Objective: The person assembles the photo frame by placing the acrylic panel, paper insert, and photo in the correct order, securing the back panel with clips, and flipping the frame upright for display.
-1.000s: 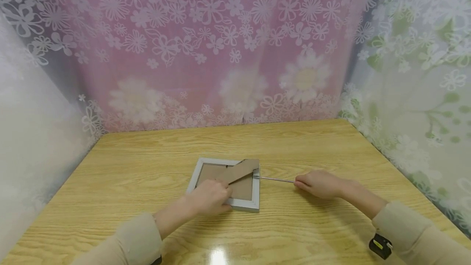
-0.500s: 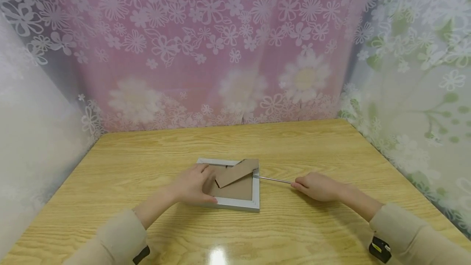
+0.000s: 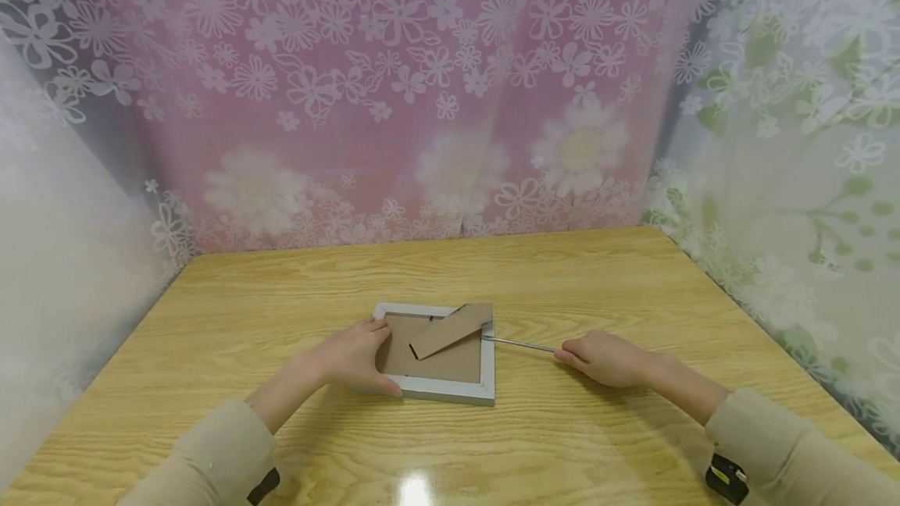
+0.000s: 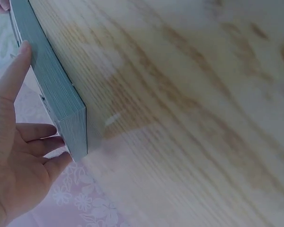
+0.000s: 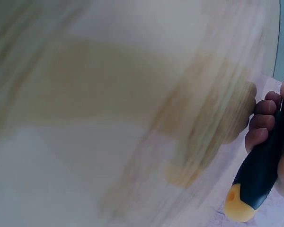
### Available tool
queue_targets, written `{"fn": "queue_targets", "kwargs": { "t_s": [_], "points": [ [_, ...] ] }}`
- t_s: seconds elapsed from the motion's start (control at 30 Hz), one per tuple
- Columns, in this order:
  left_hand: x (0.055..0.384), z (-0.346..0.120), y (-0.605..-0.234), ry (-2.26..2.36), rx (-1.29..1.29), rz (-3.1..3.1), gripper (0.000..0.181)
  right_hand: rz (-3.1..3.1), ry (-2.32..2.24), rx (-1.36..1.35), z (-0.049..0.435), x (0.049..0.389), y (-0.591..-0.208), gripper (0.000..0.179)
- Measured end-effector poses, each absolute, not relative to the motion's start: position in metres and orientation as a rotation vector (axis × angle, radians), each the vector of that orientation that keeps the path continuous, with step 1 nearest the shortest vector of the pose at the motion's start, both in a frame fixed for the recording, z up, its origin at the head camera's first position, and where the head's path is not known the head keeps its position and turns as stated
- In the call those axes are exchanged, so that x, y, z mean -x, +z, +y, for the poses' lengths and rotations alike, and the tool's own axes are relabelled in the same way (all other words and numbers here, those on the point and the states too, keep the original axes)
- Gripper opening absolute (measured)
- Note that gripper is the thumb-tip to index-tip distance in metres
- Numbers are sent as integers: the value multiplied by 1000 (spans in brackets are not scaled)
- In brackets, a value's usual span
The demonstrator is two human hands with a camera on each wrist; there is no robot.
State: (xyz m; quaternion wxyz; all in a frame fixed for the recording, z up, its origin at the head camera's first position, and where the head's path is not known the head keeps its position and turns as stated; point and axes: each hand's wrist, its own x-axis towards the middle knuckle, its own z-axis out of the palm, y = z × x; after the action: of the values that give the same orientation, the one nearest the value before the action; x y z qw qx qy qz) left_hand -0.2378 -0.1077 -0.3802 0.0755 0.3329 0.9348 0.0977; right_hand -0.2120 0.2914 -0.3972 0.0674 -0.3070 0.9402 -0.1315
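Note:
A silver-grey picture frame (image 3: pixel 450 389) lies face down on the table, showing its brown backing board (image 3: pixel 450 369). A brown easel stand (image 3: pixel 450 332) slants across that board. My left hand (image 3: pixel 351 358) holds the frame's left end: in the left wrist view the thumb (image 4: pixel 20 66) lies along the near side and the fingers (image 4: pixel 40 137) reach round the corner. My right hand (image 3: pixel 608 358) grips a screwdriver (image 5: pixel 260 168) by its black handle with a yellow end. The screwdriver's thin shaft runs to the frame's right rail, where the tip meets the inner edge near the stand.
The wood-grain table (image 3: pixel 281 295) is shiny and reflects light near its front. A pink floral curtain (image 3: pixel 422 100) hangs behind it, with pale floral sheets (image 3: pixel 794 139) at the sides. Black devices (image 3: pixel 727 477) are worn at both wrists.
My left hand has let go of the easel stand and moved left to the frame's left end. The right hand has shifted slightly left, with the screwdriver tip still at the right rail.

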Motion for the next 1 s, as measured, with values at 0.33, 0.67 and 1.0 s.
{"fn": "queue_targets", "kwargs": {
  "t_s": [0.33, 0.67, 1.0],
  "points": [
    [239, -110, -384, 318, -1003, 2796, 101, 2812, -409, 916, 292, 213, -400, 28],
    [240, -113, -385, 392, -947, 2812, 103, 2813, -391, 961, 290, 216, -397, 30],
    [241, -113, -385, 355, -949, 2814, 106, 2801, -361, 968, 289, 217, -399, 32]
  ]
}}
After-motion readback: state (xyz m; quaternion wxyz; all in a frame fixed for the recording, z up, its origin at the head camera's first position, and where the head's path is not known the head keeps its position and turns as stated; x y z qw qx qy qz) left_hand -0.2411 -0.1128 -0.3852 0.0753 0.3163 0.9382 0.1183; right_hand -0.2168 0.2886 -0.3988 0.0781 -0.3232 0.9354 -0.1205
